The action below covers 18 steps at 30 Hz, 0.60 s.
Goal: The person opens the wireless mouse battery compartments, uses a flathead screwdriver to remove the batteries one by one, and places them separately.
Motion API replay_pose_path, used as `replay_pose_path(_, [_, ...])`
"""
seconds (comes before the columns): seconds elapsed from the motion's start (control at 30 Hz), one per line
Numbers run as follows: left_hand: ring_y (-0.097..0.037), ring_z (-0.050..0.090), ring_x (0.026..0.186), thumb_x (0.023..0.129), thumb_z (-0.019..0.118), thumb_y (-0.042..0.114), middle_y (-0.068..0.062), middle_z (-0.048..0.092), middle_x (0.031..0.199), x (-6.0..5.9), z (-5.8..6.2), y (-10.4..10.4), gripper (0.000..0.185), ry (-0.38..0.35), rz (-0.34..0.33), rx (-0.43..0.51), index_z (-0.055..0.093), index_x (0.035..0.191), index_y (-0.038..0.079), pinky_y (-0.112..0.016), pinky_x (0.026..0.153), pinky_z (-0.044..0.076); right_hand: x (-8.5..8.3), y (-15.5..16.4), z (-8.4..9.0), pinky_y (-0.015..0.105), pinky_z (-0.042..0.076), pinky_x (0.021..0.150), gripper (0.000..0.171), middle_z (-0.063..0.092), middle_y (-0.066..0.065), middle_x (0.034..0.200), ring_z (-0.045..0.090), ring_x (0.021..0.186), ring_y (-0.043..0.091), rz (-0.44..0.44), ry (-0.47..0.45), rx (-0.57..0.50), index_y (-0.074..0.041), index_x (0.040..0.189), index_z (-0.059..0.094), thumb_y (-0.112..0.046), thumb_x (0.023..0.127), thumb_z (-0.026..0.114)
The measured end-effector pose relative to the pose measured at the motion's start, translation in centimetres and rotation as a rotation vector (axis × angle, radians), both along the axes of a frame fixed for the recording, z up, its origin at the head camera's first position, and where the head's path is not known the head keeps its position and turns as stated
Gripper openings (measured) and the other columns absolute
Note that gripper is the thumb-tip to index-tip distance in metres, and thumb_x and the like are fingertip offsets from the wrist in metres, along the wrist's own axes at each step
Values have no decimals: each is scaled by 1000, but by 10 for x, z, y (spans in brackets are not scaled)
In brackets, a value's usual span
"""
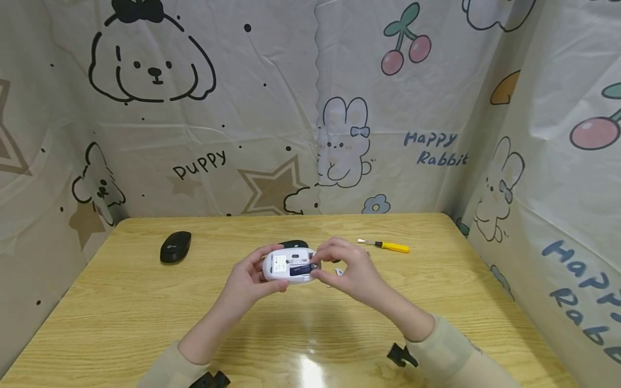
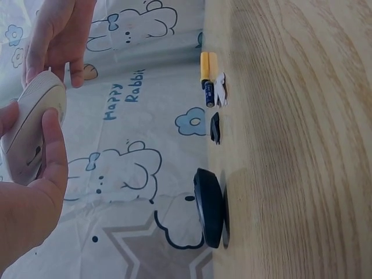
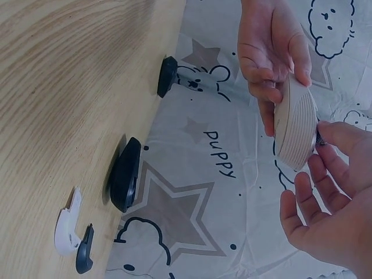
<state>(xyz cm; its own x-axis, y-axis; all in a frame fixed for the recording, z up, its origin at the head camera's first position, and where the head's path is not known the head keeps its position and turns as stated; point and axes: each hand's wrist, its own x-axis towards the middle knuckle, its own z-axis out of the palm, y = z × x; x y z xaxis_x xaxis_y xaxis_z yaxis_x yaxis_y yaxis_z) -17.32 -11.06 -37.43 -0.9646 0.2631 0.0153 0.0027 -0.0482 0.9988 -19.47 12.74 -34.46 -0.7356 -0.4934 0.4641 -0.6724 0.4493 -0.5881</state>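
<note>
A white computer mouse [image 1: 280, 264] is held up over the table, its underside with a label facing the head camera. My left hand [image 1: 246, 274] grips its left end, thumb along the near edge and fingers behind. In the mouse's uncovered compartment lies a dark battery [image 1: 299, 270]. My right hand [image 1: 350, 264] pinches the right end of this battery between thumb and fingertips. In the right wrist view, the ribbed side of the mouse shows, and the pinched dark end is mostly hidden by the right thumb and fingers.
A black mouse [image 1: 176, 247] lies at the table's left; another black mouse [image 1: 294, 244] sits behind the white one. Toward the back right is a yellow-handled screwdriver [image 1: 395, 247]. A white cover [image 3: 67, 229], a small black cover [image 3: 85, 250] and a loose battery [image 2: 210, 94] lie nearby.
</note>
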Motion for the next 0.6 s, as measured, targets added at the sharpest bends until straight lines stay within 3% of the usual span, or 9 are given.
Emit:
replay_pose_path(0.53, [-24, 61, 98, 75, 77, 1, -22, 51, 122, -1, 1, 0, 68, 23, -13, 26, 45, 135, 9, -32, 77, 58, 0, 6, 6, 23, 49, 74, 17, 65, -7, 97, 54, 83, 9, -16, 1, -47, -20, 93, 71, -22, 78, 78])
replay_pose_path(0.6, [-25, 61, 98, 75, 76, 1, -22, 51, 122, -2, 1, -1, 68, 24, -13, 29, 45, 135, 9, -33, 77, 58, 6, 5, 15, 23, 48, 72, 16, 66, -5, 96, 54, 82, 9, -26, 15, -48, -16, 91, 71, -16, 77, 78])
